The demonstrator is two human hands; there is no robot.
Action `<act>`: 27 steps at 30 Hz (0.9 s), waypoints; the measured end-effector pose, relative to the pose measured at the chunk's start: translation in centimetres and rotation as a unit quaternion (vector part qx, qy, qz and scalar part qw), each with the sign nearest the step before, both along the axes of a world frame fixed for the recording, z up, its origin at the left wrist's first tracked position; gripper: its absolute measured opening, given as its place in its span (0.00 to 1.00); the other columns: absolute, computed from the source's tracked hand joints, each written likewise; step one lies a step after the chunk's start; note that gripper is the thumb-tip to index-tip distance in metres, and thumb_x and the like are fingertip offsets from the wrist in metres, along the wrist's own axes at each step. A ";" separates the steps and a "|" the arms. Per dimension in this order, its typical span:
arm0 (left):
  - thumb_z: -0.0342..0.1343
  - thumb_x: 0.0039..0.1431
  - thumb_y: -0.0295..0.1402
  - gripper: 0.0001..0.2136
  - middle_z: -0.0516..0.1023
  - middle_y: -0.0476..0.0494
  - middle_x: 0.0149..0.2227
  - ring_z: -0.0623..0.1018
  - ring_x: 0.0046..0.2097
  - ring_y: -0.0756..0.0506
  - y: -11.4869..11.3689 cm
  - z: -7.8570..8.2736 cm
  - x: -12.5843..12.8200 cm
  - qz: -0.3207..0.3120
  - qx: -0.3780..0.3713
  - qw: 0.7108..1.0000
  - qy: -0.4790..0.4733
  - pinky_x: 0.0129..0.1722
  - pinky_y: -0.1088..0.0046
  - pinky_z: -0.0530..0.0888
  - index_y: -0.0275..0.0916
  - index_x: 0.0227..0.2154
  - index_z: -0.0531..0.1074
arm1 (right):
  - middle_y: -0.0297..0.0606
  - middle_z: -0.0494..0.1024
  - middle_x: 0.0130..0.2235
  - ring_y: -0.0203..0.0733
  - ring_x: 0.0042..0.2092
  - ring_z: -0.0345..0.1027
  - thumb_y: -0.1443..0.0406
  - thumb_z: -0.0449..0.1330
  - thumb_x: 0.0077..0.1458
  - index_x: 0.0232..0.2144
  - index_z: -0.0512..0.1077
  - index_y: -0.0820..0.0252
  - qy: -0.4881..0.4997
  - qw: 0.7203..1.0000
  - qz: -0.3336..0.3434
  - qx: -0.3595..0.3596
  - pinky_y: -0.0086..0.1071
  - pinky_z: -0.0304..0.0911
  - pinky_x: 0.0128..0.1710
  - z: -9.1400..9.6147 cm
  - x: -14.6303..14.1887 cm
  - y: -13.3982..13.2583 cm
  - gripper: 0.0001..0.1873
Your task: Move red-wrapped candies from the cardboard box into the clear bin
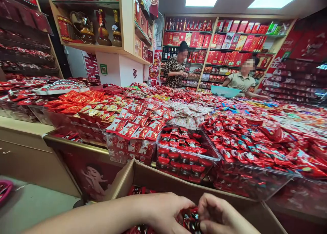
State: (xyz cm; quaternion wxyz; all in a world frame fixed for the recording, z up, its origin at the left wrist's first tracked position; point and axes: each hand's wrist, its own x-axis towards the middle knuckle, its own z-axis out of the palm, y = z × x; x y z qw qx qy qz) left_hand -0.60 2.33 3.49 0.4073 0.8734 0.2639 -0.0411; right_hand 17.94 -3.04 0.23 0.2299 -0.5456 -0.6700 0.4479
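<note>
Both hands reach into an open cardboard box (204,189) low in front of me. My left hand (170,210) curls its fingers round one side of a clump of red and dark wrapped candies (190,216). From the other side my right hand (217,212) cups the same clump, its thumb and fingers bent inward. More wrapped candies (139,190) lie in the box behind my left forearm. Just past the box stands a clear plastic bin (189,152), partly filled with similar red and black candies. The lower fingers of both hands are cut off by the frame edge.
Beside that bin are a heaped bin of red-and-white packets (133,128) and a wide bin of red candies (245,142). Across the display, two people (176,69) stand near shelves, one by a turquoise basin (224,91). A pink basin (5,189) sits at lower left.
</note>
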 end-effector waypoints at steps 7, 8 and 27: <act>0.49 0.50 0.31 0.11 0.70 0.48 0.30 0.71 0.27 0.52 -0.3 -0.1 1.2 0.150 -0.311 0.911 -0.225 0.25 0.78 0.66 0.36 0.38 0.65 | 0.31 0.67 0.26 0.31 0.25 0.57 0.58 0.58 0.45 0.28 0.67 0.60 0.287 0.941 -0.177 -0.004 0.25 0.55 0.25 2.1 -1.3 0.5 0.11; 0.50 0.49 0.30 0.13 0.70 0.48 0.30 0.72 0.27 0.52 -0.3 -0.1 1.3 0.161 -0.337 0.897 -0.239 0.26 0.78 0.66 0.36 0.39 0.64 | 0.30 0.65 0.24 0.30 0.24 0.55 0.58 0.57 0.46 0.25 0.67 0.61 0.292 0.940 -0.175 -0.011 0.25 0.54 0.24 2.0 -1.3 0.5 0.11; 0.53 0.46 0.30 0.20 0.69 0.50 0.26 0.64 0.22 0.55 1.4 -3.2 0.5 0.050 -0.114 0.973 -0.193 0.22 0.82 0.61 0.40 0.45 0.64 | 0.30 0.66 0.20 0.29 0.20 0.60 0.67 0.51 0.50 0.26 0.63 0.61 0.028 0.975 -0.155 0.156 0.22 0.56 0.18 10.6 -1.1 17.6 0.02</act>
